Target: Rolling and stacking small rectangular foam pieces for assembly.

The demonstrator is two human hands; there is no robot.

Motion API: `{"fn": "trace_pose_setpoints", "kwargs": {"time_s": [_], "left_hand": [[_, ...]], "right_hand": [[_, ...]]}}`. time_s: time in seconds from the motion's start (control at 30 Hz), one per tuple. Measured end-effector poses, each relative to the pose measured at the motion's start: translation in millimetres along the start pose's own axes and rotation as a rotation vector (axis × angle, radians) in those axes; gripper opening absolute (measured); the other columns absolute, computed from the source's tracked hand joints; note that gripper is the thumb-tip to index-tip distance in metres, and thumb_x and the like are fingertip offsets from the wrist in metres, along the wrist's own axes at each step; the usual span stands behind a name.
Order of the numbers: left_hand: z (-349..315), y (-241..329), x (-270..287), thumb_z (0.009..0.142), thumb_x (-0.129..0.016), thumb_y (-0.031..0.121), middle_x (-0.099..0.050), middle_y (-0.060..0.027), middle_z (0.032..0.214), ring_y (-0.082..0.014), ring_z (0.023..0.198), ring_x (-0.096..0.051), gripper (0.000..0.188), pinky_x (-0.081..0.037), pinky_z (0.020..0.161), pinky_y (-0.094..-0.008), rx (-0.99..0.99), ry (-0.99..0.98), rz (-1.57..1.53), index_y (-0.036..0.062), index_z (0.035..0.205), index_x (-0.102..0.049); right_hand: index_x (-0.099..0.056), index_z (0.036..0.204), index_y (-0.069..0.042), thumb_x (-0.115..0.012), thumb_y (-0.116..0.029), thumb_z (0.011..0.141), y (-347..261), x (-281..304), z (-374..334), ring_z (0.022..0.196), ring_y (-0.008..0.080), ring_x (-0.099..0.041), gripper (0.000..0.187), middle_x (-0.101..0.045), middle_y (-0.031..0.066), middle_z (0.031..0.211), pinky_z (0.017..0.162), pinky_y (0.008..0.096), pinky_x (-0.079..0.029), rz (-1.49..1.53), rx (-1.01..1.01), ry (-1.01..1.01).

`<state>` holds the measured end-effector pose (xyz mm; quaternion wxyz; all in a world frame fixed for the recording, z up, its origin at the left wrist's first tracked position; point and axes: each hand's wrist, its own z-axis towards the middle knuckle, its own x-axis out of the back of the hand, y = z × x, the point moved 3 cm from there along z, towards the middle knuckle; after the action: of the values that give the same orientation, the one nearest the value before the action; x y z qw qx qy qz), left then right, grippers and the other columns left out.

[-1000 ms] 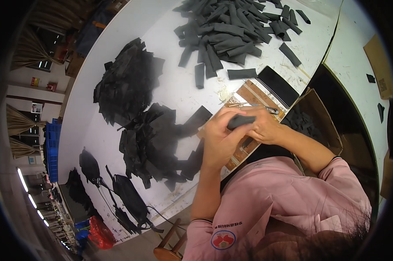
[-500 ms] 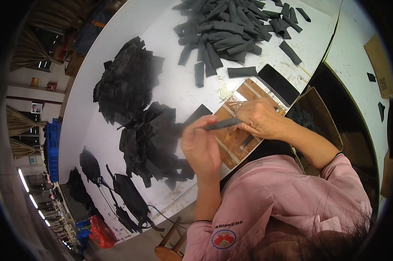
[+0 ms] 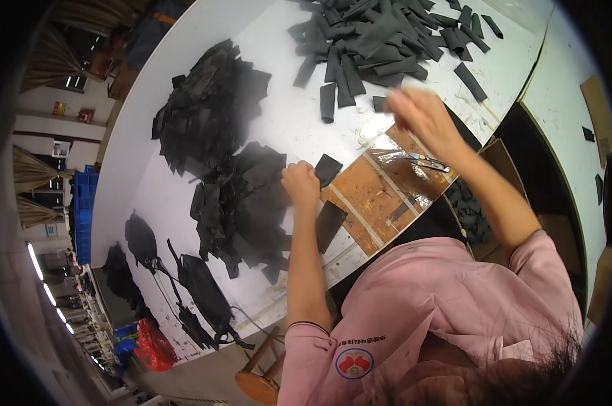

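White counter [image 3: 289, 111] bears rolled dark pieces [image 3: 397, 37] at its far side, flat dark pieces [image 3: 245, 196] at left; brown curtains [image 3: 32, 186] hang beyond. Pink shirt [image 3: 414, 287] carries lettering [image 3: 363, 341] and a round emblem [image 3: 354, 363]. Left hand [image 3: 300, 183] is beside flat pieces; right hand [image 3: 424, 116], blurred, near rolled ones; whether either grips anything cannot be told
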<state>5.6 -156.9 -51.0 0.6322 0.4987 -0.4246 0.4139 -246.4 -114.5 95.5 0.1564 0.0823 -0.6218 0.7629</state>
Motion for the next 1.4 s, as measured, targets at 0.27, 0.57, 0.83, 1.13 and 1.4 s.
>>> {"fn": "trace_pose_setpoints", "kwargs": {"time_s": [0.27, 0.57, 0.83, 1.13, 1.4], "left_hand": [[-15.3, 8.3, 23.3, 0.073, -0.059, 0.011, -0.055, -0.0115, 0.079, -0.0310, 0.081, -0.048, 0.012, -0.038, 0.070, -0.0416, -0.144, 0.169, -0.209, 0.0037, 0.081, -0.053], [-19.1, 5.0, 24.2, 0.073, -0.059, 0.015, -0.054, -0.0103, 0.078, -0.0301, 0.084, -0.047, 0.013, -0.037, 0.071, -0.0419, -0.069, 0.052, -0.212, 0.0045, 0.080, -0.055], [-16.8, -0.7, 13.5, 0.071, -0.060, 0.008, -0.054, -0.0133, 0.075, -0.0311, 0.079, -0.049, 0.013, -0.039, 0.068, -0.0405, -0.122, 0.017, -0.098, 0.0015, 0.081, -0.054], [-59.0, 22.6, 83.0, 0.079, -0.047, 0.002, -0.057, -0.0090, 0.090, -0.0118, 0.081, -0.049, 0.003, -0.038, 0.073, -0.0238, -0.097, -0.095, -0.791, -0.0006, 0.078, -0.048], [-104.8, 49.9, 77.6, 0.077, -0.047, 0.001, -0.053, -0.0117, 0.095, -0.0185, 0.086, -0.050, 0.004, -0.040, 0.076, -0.0279, -0.236, -0.429, -1.156, 0.0020, 0.080, -0.044]], "right_hand": [[-0.049, 0.064, 0.003, -0.052, -0.022, 0.082, 7.2, -54.7, -102.5, 0.048, 0.0321, -0.047, 0.031, -0.047, 0.0183, 0.053, 0.048, 0.0370, -0.038, 0.030, -0.094, -0.389], [-0.052, 0.067, 0.003, -0.051, -0.023, 0.082, 18.5, -64.1, -115.7, 0.053, 0.0347, -0.050, 0.030, -0.047, 0.0194, 0.053, 0.051, 0.0395, -0.040, -0.035, -0.032, -0.385], [-0.055, 0.070, 0.000, -0.052, -0.024, 0.082, 14.3, -75.0, -119.7, 0.054, 0.0327, -0.051, 0.028, -0.052, 0.0162, 0.058, 0.052, 0.0365, -0.041, -0.151, 0.018, -0.502], [-0.053, 0.087, 0.002, -0.060, -0.025, 0.077, 2.6, -72.5, -113.4, 0.058, 0.0223, -0.051, 0.030, -0.054, 0.0117, 0.071, 0.055, 0.0328, -0.042, -0.023, -0.089, -0.264], [-0.055, 0.094, -0.001, -0.063, -0.016, 0.077, 16.1, -88.9, -117.1, 0.064, 0.0062, -0.045, 0.024, -0.048, 0.0001, 0.072, 0.057, 0.0210, -0.039, 0.689, -0.240, -0.255]]}}
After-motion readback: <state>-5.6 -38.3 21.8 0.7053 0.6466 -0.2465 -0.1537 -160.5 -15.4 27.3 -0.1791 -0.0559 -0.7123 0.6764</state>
